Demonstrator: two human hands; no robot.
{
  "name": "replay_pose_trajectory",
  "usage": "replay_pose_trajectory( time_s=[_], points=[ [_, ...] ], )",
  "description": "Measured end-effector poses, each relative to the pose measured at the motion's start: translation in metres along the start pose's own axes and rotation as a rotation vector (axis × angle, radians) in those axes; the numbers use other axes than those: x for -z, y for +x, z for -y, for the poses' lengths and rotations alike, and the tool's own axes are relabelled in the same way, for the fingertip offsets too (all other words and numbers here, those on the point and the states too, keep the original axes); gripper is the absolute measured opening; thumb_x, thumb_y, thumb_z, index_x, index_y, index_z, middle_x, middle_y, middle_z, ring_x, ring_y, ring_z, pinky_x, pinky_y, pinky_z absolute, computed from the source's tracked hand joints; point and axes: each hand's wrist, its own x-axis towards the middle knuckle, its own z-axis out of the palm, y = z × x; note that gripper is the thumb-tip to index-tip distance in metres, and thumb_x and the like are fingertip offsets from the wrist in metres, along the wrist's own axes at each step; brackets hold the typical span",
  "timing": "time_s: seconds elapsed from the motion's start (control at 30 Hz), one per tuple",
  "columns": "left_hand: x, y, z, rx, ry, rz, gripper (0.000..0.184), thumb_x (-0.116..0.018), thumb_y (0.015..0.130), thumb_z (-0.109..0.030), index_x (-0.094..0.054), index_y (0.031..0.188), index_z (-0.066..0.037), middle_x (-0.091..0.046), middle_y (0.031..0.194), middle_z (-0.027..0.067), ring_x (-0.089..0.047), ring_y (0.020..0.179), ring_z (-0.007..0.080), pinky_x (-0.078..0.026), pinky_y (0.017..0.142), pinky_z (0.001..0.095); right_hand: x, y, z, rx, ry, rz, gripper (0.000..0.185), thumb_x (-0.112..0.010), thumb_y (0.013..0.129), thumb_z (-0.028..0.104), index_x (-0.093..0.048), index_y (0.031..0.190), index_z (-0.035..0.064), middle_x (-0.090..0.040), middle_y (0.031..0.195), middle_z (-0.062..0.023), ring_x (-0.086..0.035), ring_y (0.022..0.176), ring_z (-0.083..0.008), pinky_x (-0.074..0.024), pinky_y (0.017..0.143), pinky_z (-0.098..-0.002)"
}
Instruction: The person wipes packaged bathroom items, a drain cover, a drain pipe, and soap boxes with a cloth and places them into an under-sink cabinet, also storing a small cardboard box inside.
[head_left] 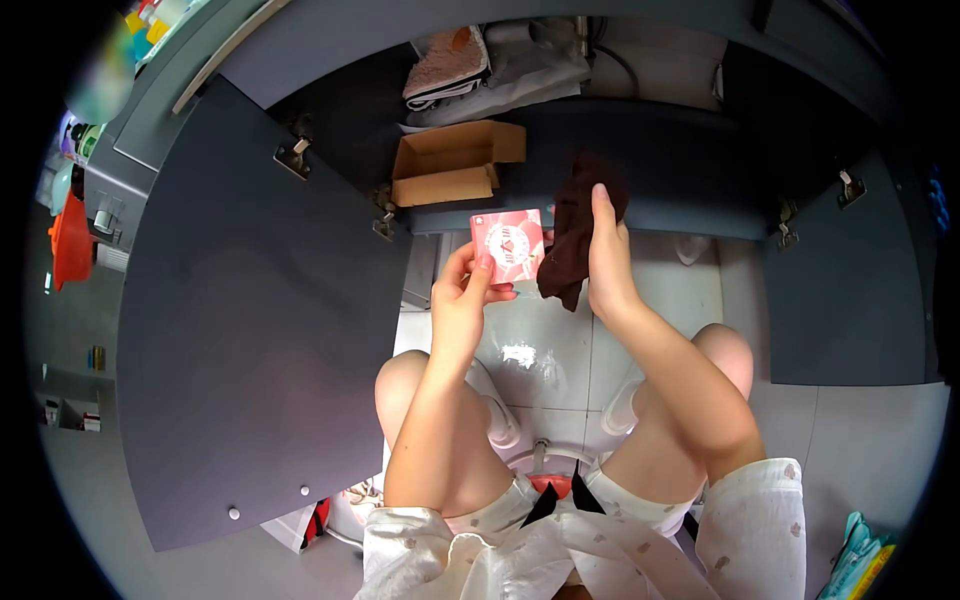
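Note:
My left hand holds a small pink box with a round white emblem, its thumb on the front face. Just to the right, a crumpled dark brown cloth is in my right hand, whose thumb points up along the cloth. Cloth and box are close together, in front of the open cabinet. On the cabinet's bottom shelf an open brown cardboard box sits beyond my left hand.
Two dark cabinet doors stand open, one at the left and one at the right. Folded cloth and clear plastic lie deeper in the cabinet. My knees are bent above the tiled floor.

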Motion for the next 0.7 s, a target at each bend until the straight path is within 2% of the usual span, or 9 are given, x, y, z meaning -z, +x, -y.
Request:
replay_pose_trajectory(
  time_s=[0.07, 0.13, 0.23, 0.3, 0.43, 0.5, 0.57, 0.63, 0.7],
  points=[
    [0.001, 0.002, -0.001, 0.018, 0.006, -0.048, 0.033, -0.048, 0.087, -0.018, -0.046, 0.11, 0.005, -0.054, 0.088, 0.0066, -0.059, 0.072, 0.015, -0.051, 0.063, 0.0254, 0.002, -0.001, -0.006, 0.029, -0.01, -0.01, 0.046, -0.043, 0.085, 0.043, -0.049, 0.101, -0.0005, -0.055, 0.079, -0.0076, -0.053, 0.067, -0.0136, -0.0435, 0.058, -0.0265],
    [-0.001, 0.003, -0.003, -0.011, 0.003, -0.061, 0.031, -0.049, 0.086, -0.017, -0.047, 0.108, 0.005, -0.054, 0.089, 0.0067, -0.059, 0.069, 0.0142, -0.052, 0.063, 0.0257, -0.005, -0.011, -0.005, 0.209, -0.286, 0.013, 0.044, -0.043, 0.086, 0.04, -0.046, 0.105, 0.0005, -0.055, 0.082, -0.0087, -0.053, 0.069, -0.0152, -0.0434, 0.061, -0.0284],
    [-0.009, 0.001, 0.0, -0.08, 0.064, -0.081, 0.03, -0.048, 0.088, -0.019, -0.047, 0.107, 0.004, -0.057, 0.087, 0.0092, -0.057, 0.067, 0.0129, -0.05, 0.063, 0.0252, -0.002, -0.023, -0.021, 0.32, -0.478, 0.084, 0.04, -0.046, 0.086, 0.032, -0.042, 0.111, -0.0001, -0.052, 0.097, -0.0153, -0.052, 0.087, -0.0239, -0.0399, 0.076, -0.033],
    [-0.012, -0.001, 0.006, -0.123, 0.136, -0.074, 0.029, -0.049, 0.087, -0.018, -0.048, 0.108, 0.003, -0.057, 0.085, 0.0079, -0.056, 0.066, 0.0113, -0.049, 0.061, 0.0237, 0.0, -0.025, -0.029, 0.589, -0.695, 0.205, 0.042, -0.051, 0.083, 0.024, -0.039, 0.118, 0.0039, -0.035, 0.121, -0.0212, -0.043, 0.105, -0.0354, -0.0382, 0.085, -0.0372],
    [-0.019, -0.01, 0.007, -0.215, 0.314, -0.067, 0.026, -0.051, 0.085, -0.011, -0.05, 0.108, 0.002, -0.056, 0.073, 0.0027, -0.051, 0.06, 0.0058, -0.042, 0.052, 0.0187, 0.002, -0.021, -0.032, 0.679, -0.784, 0.206, 0.044, -0.055, 0.08, 0.024, -0.04, 0.119, 0.0095, -0.037, 0.12, -0.0198, -0.044, 0.105, -0.0358, -0.0402, 0.083, -0.0368],
    [-0.016, -0.009, 0.01, -0.256, 0.415, -0.044, 0.026, -0.051, 0.084, -0.01, -0.05, 0.107, 0.003, -0.056, 0.074, 0.003, -0.051, 0.06, 0.0057, -0.041, 0.051, 0.0186, 0.001, -0.011, -0.03, 0.514, -0.731, 0.144, 0.04, -0.055, 0.08, 0.024, -0.045, 0.114, 0.007, -0.047, 0.111, -0.0181, -0.049, 0.1, -0.0338, -0.0421, 0.08, -0.0354],
    [-0.013, -0.012, 0.011, -0.297, 0.513, -0.026, 0.026, -0.052, 0.083, -0.008, -0.05, 0.107, 0.003, -0.056, 0.074, 0.0033, -0.051, 0.059, 0.0057, -0.041, 0.05, 0.0185, -0.004, 0.0, -0.023, 0.368, -0.557, 0.041, 0.033, -0.054, 0.081, 0.028, -0.053, 0.099, -0.0002, -0.059, 0.084, -0.0173, -0.057, 0.079, -0.0329, -0.0439, 0.071, -0.0339],
    [-0.013, -0.02, 0.011, -0.241, 0.503, 0.002, 0.026, -0.054, 0.081, -0.007, -0.051, 0.105, 0.004, -0.057, 0.075, 0.0045, -0.051, 0.06, 0.0064, -0.043, 0.05, 0.0194, 0.009, 0.027, -0.021, 0.211, -0.621, 0.067, 0.034, -0.054, 0.081, 0.029, -0.054, 0.095, -0.002, -0.061, 0.079, -0.0162, -0.058, 0.072, -0.0277, -0.0444, 0.067, -0.0337],
    [-0.011, -0.017, 0.004, -0.226, 0.509, 0.005, 0.027, -0.056, 0.08, -0.006, -0.051, 0.104, 0.005, -0.057, 0.076, 0.0052, -0.052, 0.06, 0.0068, -0.044, 0.051, 0.0198, 0.012, 0.032, -0.003, -0.098, -0.335, 0.104, 0.036, -0.054, 0.081, 0.031, -0.052, 0.099, 0.0, -0.056, 0.078, -0.0072, -0.054, 0.065, -0.014, -0.0443, 0.058, -0.0279]
  ],
)
